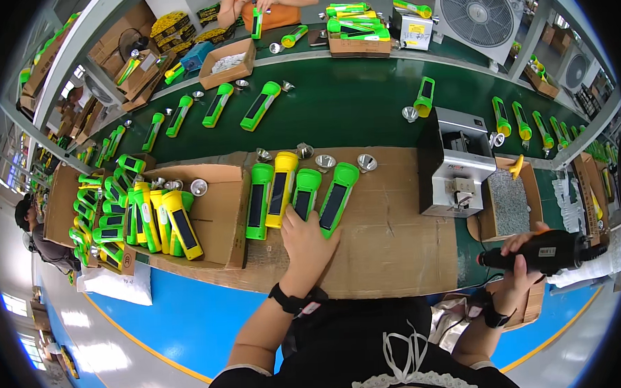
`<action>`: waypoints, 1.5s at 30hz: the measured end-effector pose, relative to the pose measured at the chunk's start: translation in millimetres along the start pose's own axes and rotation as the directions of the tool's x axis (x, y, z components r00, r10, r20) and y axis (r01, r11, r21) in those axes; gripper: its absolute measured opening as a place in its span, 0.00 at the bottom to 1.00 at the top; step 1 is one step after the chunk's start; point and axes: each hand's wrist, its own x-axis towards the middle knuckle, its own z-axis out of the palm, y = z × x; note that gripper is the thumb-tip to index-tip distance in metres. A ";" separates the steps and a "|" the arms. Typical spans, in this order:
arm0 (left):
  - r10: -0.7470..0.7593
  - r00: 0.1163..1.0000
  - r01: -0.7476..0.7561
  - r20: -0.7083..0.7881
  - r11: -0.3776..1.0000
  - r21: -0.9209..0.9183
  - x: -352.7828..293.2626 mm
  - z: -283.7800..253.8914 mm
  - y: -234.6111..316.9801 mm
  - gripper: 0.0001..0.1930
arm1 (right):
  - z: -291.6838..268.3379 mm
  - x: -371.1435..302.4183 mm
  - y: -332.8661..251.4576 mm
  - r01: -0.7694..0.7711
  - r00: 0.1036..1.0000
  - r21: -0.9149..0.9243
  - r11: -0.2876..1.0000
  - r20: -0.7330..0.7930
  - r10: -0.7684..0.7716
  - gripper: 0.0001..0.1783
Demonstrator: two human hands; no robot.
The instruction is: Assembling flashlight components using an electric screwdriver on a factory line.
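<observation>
My left hand (pixel 307 249) is at the lower ends of two green flashlights with dark solar panels, fingers closed over the inner flashlight (pixel 305 189). The thumb lies by the end of the outer flashlight (pixel 339 196). Left of these lie a yellow flashlight (pixel 280 188) and another green flashlight (pixel 258 200). Several silver reflector cups (pixel 325 163) sit at their heads. My right hand (pixel 516 272) grips a black electric screwdriver (pixel 559 250) at the right, its tip pointing left, apart from the flashlights.
A cardboard box (pixel 218 226) of flashlights stands at left. A silver-black machine (pixel 457 163) stands right of the cardboard sheet (pixel 389 246), beside a box of screws (pixel 510 202). Beyond runs a green conveyor belt (pixel 341 109) with flashlights. A co-worker (pixel 275 8) holds a flashlight across it.
</observation>
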 end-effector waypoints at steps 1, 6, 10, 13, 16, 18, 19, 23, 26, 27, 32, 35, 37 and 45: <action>0.053 0.999 -0.053 -0.007 0.999 -0.003 0.1 -2.3 0.4 0.26 | -1.5 1.6 6.4 0.028 0.998 -0.011 1.000 0.057 -0.027 0.38; 0.123 0.991 -0.121 0.046 0.991 -0.049 10.1 -17.3 -9.0 0.26 | -13.0 -2.8 20.3 0.075 0.991 0.101 0.992 0.101 -0.085 0.39; 0.108 0.976 -0.132 0.191 0.984 0.116 9.1 -10.2 8.1 0.26 | -9.3 -8.1 21.8 0.083 0.993 0.094 0.992 0.080 -0.091 0.39; 0.065 0.948 -0.068 0.313 0.998 0.000 6.3 -13.2 17.2 0.26 | 1.7 -9.2 21.6 0.067 0.996 0.081 0.994 0.048 -0.071 0.38; 0.102 0.965 -0.023 0.243 0.951 -0.309 -2.2 -19.2 8.1 0.25 | 7.0 -7.3 26.0 0.048 0.996 0.112 0.993 0.069 -0.056 0.37; 0.106 0.994 -0.105 -0.008 0.958 -0.266 -9.9 -48.9 -1.0 0.25 | 6.0 -1.8 31.6 0.056 0.995 0.115 0.992 0.080 -0.065 0.37; 0.054 0.996 -0.067 -0.071 0.976 -0.205 -11.4 -71.7 -9.0 0.26 | 6.6 -2.6 30.9 0.057 0.995 0.103 0.993 0.078 -0.066 0.37; -0.173 0.927 0.185 -0.333 0.983 0.007 -8.2 -114.9 -78.2 0.25 | 1.9 -5.7 22.1 0.058 0.997 0.071 0.996 0.042 -0.061 0.37; -0.361 0.924 0.368 -0.127 0.929 0.035 -1.9 -114.3 -144.3 0.27 | -2.1 -6.9 21.0 0.054 0.998 0.083 0.995 0.012 -0.055 0.38; -0.346 0.930 0.352 -0.123 0.935 0.037 3.7 -118.7 -150.5 0.27 | -3.1 -7.3 22.9 0.064 0.997 0.069 0.996 0.027 -0.066 0.38; -0.351 0.918 0.300 0.183 0.918 0.259 25.0 -93.8 -161.7 0.30 | 2.5 -11.3 26.3 0.066 0.997 0.089 0.994 0.024 -0.069 0.36; -0.511 0.807 0.376 0.297 0.831 0.409 32.0 -75.4 -171.2 0.33 | 6.3 -13.9 22.6 0.023 0.999 0.100 0.995 0.026 -0.026 0.38; -0.560 0.739 0.312 0.375 0.778 0.546 39.7 -77.1 -166.0 0.36 | 2.5 -17.6 18.6 -0.005 1.000 0.074 0.997 0.018 0.004 0.38; 0.217 0.975 -0.208 -0.044 0.967 0.147 34.7 -50.8 -45.8 0.21 | 0.1 -14.6 11.9 0.014 0.999 0.006 1.000 -0.052 -0.014 0.39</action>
